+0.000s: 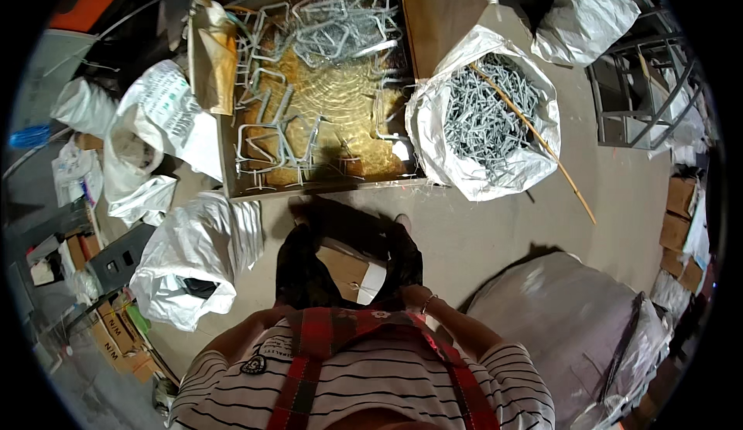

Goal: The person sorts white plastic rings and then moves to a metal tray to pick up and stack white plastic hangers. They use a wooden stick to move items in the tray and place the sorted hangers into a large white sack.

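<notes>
I look down at my striped top and dark trousers (pixel 306 271), with a piece of brown cardboard (pixel 344 271) between my knees. My right hand (pixel 412 296), a thin bracelet on its wrist, rests against my right thigh; its fingers are hidden. Only the wrist end of my left hand (pixel 280 310) shows beside my left thigh, and I cannot see what it holds. In front of my feet lies a shallow rusty tray (pixel 333 93) with several bent grey metal wire brackets (pixel 348 20) scattered and piled in it.
To the right of the tray stands an open white sack (pixel 433 132) full of small grey metal pieces, with a long wooden stick (pixel 542 140) across it. Other white sacks (pixel 182 263) lie at left, a large grey bag (pixel 557 322) at right, and cardboard boxes (pixel 681 198) along the sides.
</notes>
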`<state>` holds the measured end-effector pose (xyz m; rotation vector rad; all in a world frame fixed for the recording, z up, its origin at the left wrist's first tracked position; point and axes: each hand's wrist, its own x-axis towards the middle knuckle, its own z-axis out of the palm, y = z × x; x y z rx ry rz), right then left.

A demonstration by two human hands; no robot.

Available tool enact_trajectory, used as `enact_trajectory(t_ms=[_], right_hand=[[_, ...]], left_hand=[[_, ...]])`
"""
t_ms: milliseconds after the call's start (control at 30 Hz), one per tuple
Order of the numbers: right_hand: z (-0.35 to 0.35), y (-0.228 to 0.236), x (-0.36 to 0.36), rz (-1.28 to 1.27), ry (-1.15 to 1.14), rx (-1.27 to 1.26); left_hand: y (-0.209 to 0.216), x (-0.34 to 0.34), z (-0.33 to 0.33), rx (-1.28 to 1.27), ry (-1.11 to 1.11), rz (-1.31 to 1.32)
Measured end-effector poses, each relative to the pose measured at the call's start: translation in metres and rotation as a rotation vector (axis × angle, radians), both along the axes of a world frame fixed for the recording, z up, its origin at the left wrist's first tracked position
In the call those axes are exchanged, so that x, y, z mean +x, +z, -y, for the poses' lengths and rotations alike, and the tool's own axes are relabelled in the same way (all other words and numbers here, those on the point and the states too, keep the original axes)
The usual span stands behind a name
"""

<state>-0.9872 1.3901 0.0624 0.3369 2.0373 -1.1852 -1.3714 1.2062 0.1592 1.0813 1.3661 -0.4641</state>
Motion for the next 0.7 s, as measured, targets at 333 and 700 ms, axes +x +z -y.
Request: enact_trajectory(t_ms=[333,700], right_hand=[[0.119,0.104,0.035,0.592,-0.559,-0.663],[-0.368,-0.107,0.188,0.348,-0.693,1.314]], left_hand=[[-0.058,-0.055,0.039,-0.108,-0.148,0.214],[-0.071,-0.075,-0.065,-0.147,0.211,0.261]])
